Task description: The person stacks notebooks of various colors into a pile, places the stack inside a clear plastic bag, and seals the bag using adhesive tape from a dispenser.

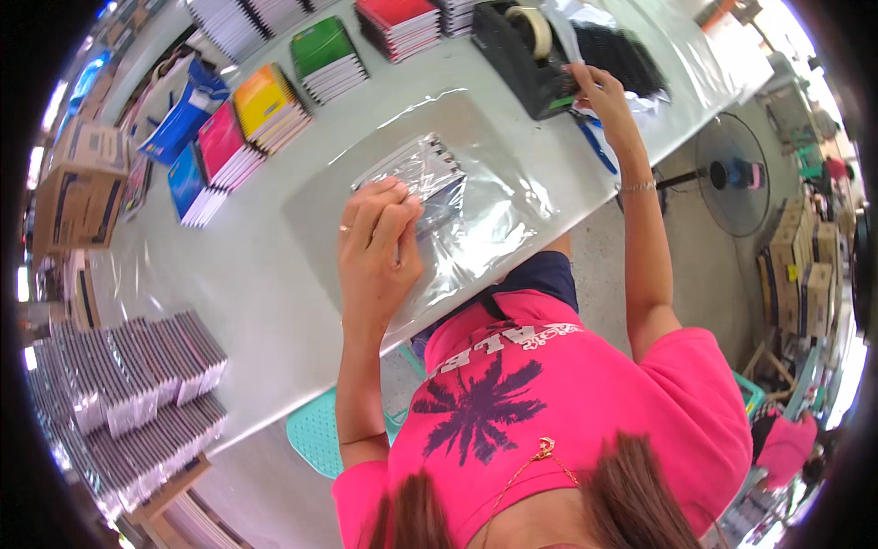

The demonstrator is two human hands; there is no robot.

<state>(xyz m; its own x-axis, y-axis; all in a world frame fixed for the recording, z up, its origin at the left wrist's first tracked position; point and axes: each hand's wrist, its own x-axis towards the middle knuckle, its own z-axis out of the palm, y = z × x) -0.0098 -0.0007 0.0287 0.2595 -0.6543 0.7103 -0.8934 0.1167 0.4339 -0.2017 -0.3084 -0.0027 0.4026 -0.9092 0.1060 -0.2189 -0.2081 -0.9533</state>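
Observation:
My left hand is closed, its bent fingertips pressing the clear plastic wrap over a spiral-bound notebook bundle. The bundle lies on a larger clear plastic sheet near the table's front edge. At the upper right, my right hand pinches at the cutting end of a black tape dispenser, which carries a roll of tape. What lies between those fingers appears to be a strip of tape, mostly hidden.
Stacks of notebooks, blue, pink, yellow, green and red, line the table's far side. Wrapped stacks stand at left. Scissors with blue handles lie beside the dispenser; a fan stands right.

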